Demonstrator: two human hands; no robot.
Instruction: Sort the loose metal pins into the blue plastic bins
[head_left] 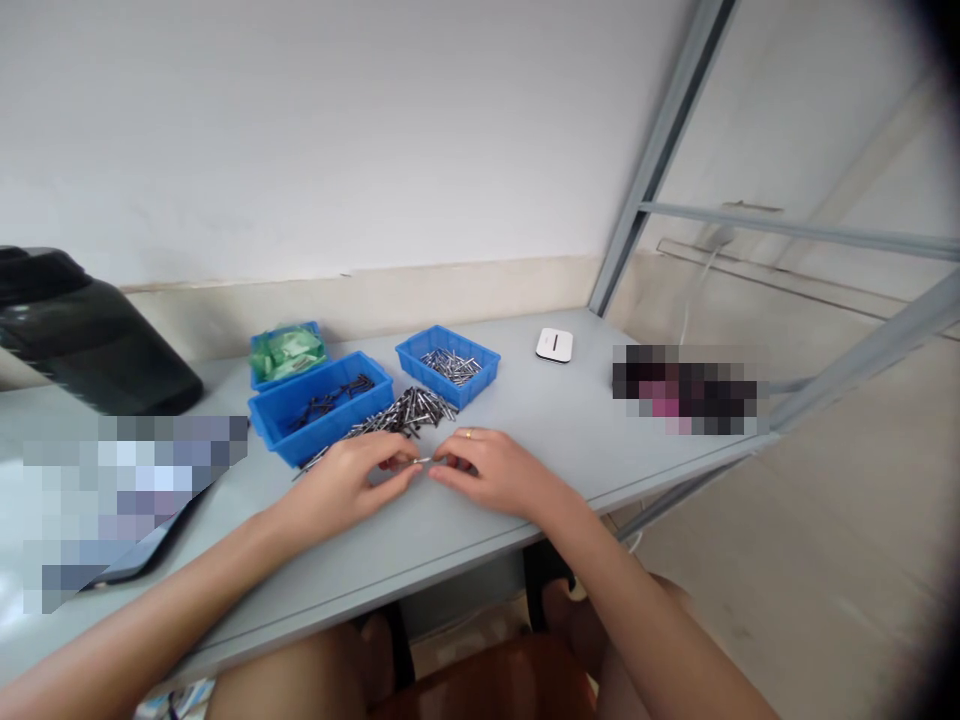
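A dark translucent plastic bottle with a black lid [105,340] stands at the far left of the smooth grey tabletop [570,430]. In front of it lies a flat, dark-edged object [161,545], mostly hidden by pixelation. Toward the right, near the back edge, sits a small white box with rounded corners [555,343]; beyond it, a dark and pink object [682,390] is also pixelated. A grey metal frame [660,150] rises at the table's right end, and a pale wall [337,130] runs behind.

Three blue containers stand along the back. The rearmost blue plastic bin [259,379] holds a crumpled green plastic bag [292,350]. Just in front, a larger, deeper blue plastic bin [352,420] contains loose dark slender pieces [319,408]. To its right, a shallow blue plastic tray [480,384] holds many slender silver metal pieces [452,366]. Between these last two, a loose heap of silver and dark metal rods [416,408] spreads over the tabletop, lying between the containers and the person's hands.

The left hand [364,475] and the right hand [484,470] nearly meet before the heap, each pinching one end of a small, thin silvery metal piece [424,460] just above the tabletop.
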